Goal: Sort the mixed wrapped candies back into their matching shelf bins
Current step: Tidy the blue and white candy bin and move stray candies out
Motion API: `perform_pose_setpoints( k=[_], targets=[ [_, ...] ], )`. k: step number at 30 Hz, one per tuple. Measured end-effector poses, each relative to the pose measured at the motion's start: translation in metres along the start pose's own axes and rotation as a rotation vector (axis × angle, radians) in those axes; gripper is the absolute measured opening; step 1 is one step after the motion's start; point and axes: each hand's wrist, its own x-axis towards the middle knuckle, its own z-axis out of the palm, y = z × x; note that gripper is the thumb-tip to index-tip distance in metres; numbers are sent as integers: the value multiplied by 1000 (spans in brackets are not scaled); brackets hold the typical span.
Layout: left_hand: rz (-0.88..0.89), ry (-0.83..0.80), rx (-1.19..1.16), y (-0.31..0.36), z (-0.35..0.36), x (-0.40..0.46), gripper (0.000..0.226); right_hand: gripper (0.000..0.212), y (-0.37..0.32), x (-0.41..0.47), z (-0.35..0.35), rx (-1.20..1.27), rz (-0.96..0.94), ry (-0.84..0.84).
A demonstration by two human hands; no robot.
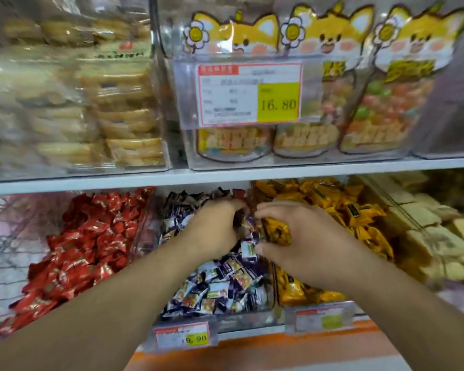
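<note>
My right hand (289, 231) grips a bunch of yellow wrapped candies (276, 232), fingers and thumb curled round them, held above the middle bin (272, 290) right at the divider it shares with the yellow bin (402, 210). My left hand (214, 228) is dug into the purple-and-white wrapped candies (220, 282) that fill the middle bin, fingers curled down among the wrappers; whether it has hold of one I cannot tell. The two hands nearly touch, toward the back of the lower shelf.

The yellow bin just to the right is heaped with yellow candies (340, 202) of the same colour. To the left, a bin of red wrapped candies (83, 242) slopes down to the shelf's front edge. Two price tags (185, 337) hang on the front edge of the lower shelf, below the middle and yellow bins.

On the upper shelf (225, 175), clear boxes hold pale wrapped biscuits (113, 116) at the left and cartoon fox snack bags (327, 84) behind a large price label (249, 95) marked 16.80.
</note>
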Motion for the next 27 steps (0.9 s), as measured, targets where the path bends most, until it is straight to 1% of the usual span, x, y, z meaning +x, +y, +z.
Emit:
perform_pose_setpoints(
  k=[2,5,7,9,10,12,14,17,19,22,27],
  targets=[
    [-13,41,-45,1,-2,-4,30,62,1,0,0,11,-4,6],
    [-110,86,-213,2,-11,-15,26,60,1,1,0,24,-1,19],
    [-172,135,-246,-1,-22,-23,23,60,2,1,0,30,3,16],
    [-220,150,-126,-7,-38,-31,16,60,1,1,0,44,10,4],
    [-241,127,-39,-10,-45,-35,14,60,1,0,-1,52,15,-1],
    [-277,56,135,-13,-53,-42,24,61,-1,0,-1,60,28,-7],
    [-251,29,192,-11,-51,-45,31,61,-3,0,-1,52,35,-10],
    [-108,32,57,2,-37,-39,31,60,-4,1,0,55,46,6],
    [-53,3,-32,9,-25,-33,37,59,-3,2,1,54,44,22],
    [-82,-70,-98,14,-12,-28,47,58,-2,3,2,49,35,38],
    [-129,-16,-192,11,-7,-28,29,56,-2,5,2,57,42,31]
  ],
)
